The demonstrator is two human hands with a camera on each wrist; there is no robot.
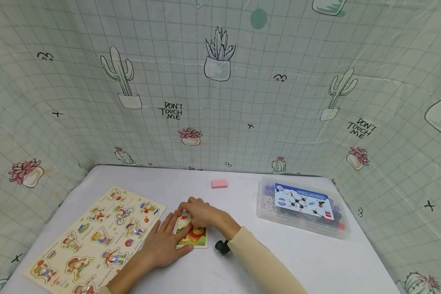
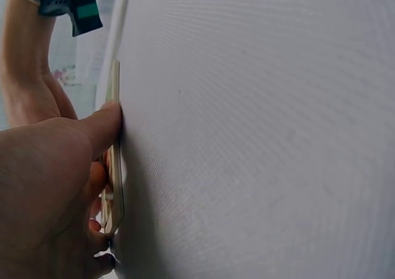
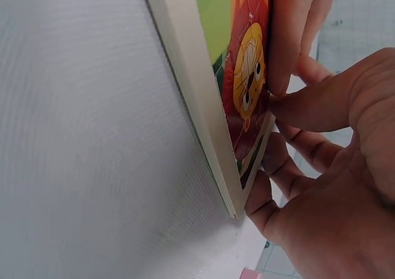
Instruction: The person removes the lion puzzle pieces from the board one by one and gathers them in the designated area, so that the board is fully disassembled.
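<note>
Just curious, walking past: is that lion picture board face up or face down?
Face up: the head view, looking down, shows the printed lion on the lion picture board, near both hands.

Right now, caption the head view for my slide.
Left hand and right hand touch a small rectangular lion board beside a cream cartoon board.

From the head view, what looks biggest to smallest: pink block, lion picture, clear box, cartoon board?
1. Cartoon board
2. Clear box
3. Lion picture, partly hidden by left hand and right hand
4. Pink block
</note>
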